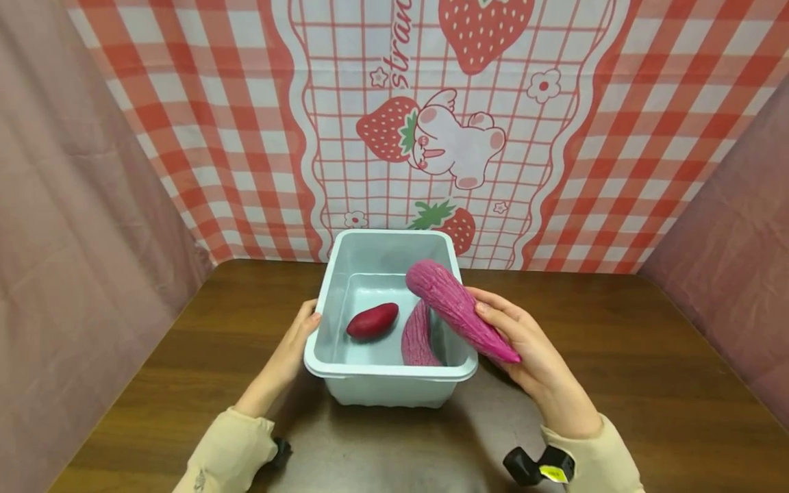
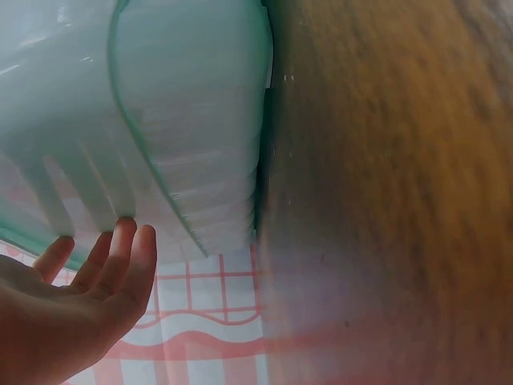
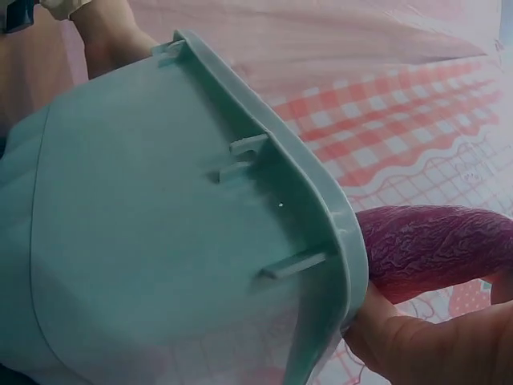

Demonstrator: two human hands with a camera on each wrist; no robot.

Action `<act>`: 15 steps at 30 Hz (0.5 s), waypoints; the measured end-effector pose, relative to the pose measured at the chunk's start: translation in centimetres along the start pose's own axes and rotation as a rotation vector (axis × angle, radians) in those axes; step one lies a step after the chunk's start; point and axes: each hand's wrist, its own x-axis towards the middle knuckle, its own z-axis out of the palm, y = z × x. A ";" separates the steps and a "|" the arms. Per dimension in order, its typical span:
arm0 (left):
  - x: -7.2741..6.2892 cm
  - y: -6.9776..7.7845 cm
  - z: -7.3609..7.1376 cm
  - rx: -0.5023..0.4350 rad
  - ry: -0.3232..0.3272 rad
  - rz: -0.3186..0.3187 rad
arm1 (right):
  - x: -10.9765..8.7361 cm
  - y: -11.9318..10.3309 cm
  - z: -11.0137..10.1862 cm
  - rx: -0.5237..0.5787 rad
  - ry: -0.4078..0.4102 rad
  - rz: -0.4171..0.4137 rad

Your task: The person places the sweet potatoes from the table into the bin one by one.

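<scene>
Cream sleeves (image 1: 231, 448) at the near edge, left and right, over a brown wooden table (image 1: 629, 342). Near right, a right hand (image 1: 533, 352) with fingers and thumb curled round a pink ridged vegetable (image 1: 453, 305), tilted above the right side of a pale blue bin (image 1: 391, 372). Opposite, a left hand (image 1: 290, 351) with fingers nearly straight against the bin's left wall. Inside, a curved purple vegetable (image 1: 418, 337) at right, a dark red tuber (image 1: 372, 322) at left. Farthest, a red-and-white checked cloth (image 1: 246, 137).
</scene>
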 end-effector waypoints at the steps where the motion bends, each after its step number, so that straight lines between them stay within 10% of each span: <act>1: 0.0 0.0 0.0 -0.001 0.001 0.001 | 0.0 0.0 0.1 -0.004 -0.005 0.001; 15: 0.1 0.0 0.0 -0.012 -0.004 0.003 | 1.3 0.3 1.2 -0.016 -0.076 -0.048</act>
